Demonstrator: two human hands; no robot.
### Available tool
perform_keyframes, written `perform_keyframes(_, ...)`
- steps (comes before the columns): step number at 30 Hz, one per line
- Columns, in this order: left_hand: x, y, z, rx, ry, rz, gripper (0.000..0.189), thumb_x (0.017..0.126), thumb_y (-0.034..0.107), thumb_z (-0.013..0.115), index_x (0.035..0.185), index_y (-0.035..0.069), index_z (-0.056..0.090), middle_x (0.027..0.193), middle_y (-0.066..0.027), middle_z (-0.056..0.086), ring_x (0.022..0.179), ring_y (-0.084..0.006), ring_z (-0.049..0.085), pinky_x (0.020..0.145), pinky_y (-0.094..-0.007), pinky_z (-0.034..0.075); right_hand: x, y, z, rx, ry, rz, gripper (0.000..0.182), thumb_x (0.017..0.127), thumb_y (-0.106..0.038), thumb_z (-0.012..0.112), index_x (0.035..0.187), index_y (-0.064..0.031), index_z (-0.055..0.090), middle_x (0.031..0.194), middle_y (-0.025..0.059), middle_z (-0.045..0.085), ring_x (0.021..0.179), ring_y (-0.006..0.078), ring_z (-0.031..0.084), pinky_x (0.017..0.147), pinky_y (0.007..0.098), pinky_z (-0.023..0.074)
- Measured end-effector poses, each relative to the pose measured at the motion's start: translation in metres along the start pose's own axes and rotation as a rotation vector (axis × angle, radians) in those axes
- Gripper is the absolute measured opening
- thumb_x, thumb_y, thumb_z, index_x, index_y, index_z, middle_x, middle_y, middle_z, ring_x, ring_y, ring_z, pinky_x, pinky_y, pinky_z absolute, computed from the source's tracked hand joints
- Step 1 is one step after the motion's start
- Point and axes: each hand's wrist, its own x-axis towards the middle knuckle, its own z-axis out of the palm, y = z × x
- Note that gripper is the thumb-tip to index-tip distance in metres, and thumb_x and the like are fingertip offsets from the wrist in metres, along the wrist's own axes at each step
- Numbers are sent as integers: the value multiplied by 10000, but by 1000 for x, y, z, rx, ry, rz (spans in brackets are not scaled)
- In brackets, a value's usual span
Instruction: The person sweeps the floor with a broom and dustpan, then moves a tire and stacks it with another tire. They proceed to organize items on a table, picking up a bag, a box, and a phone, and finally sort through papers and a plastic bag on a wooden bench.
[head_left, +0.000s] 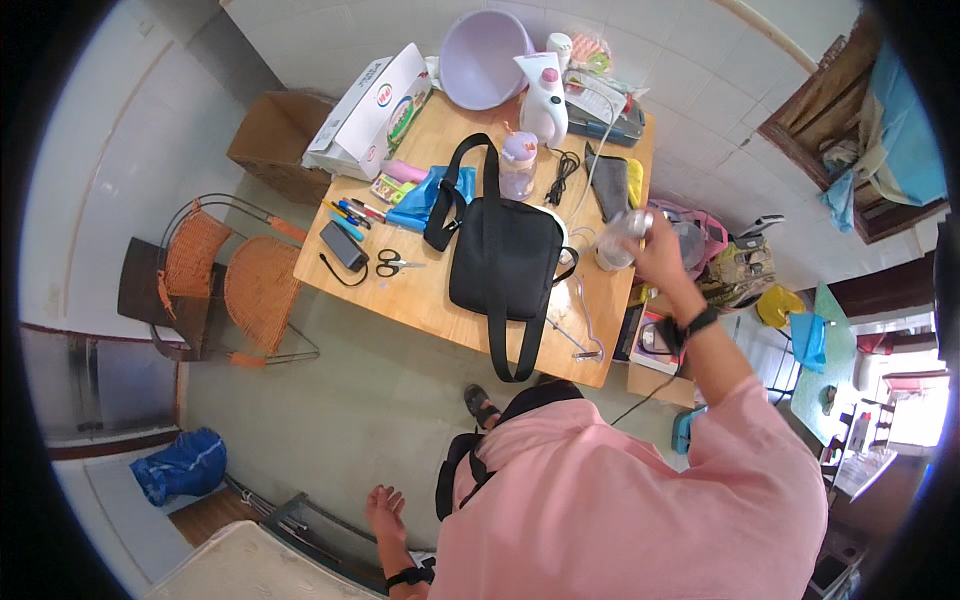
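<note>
My right hand (661, 253) is shut on a clear plastic bottle (624, 229), blurred, over the table's right edge. Just below it a pale, partly hidden container (613, 259) stands on the wood. Down by my side hangs my left hand (385, 511), holding nothing, its fingers loosely curled and apart. In front of me a black shoulder bag (506, 259) lies on the wooden table (405, 300), its strap drooping over the front edge. Behind the bag stands a clear drink bottle with a lilac lid (518, 166). A grey cloth (609, 184) lies beyond my right hand.
Scissors (394, 262), a power bank (343, 246), several pens (352, 211) and a blue plastic bag (427, 199) occupy the table's left. At the back are a carton (375, 112), a lilac basin (484, 60) and a white handheld steamer (544, 109). An orange woven chair (262, 292) stands left.
</note>
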Motion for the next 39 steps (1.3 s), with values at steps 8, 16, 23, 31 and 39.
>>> perform_keyframes(8,-62,-28,26,-125,78,-39,395,914,276,576,1220,56,455,1109,-119,555,937,-250,591,775,-377,490,128,105,58,-291,-375,17,414,696,-244,754,979,23,614,1043,201,595,919,324,590,796,388,472)
perform_keyframes(16,-103,-47,36,-161,127,-19,365,851,270,662,1136,96,516,1032,-94,588,891,-265,605,764,-389,498,157,171,67,-84,-129,-168,391,696,-188,732,1006,19,614,1190,221,543,1085,379,521,922,411,444)
perform_keyframes(23,-111,-29,67,-96,156,-20,320,878,253,628,1122,74,522,1031,-117,605,909,-268,612,767,-387,508,157,121,54,-240,-322,-303,363,690,-228,742,938,13,630,916,213,621,871,365,601,768,414,482)
perform_keyframes(31,-99,-9,82,-59,100,9,259,907,244,593,1091,69,539,1036,-113,607,892,-249,617,763,-373,513,126,132,64,-182,-281,-217,426,670,-162,764,1009,-63,526,990,172,559,917,386,560,809,412,458)
perform_keyframes(39,-89,3,86,-36,47,16,265,912,244,583,1092,58,527,1039,-114,595,906,-247,609,763,-359,517,113,134,55,-161,-298,-160,498,683,-178,742,1100,-55,498,1114,196,494,1014,396,525,857,433,454)
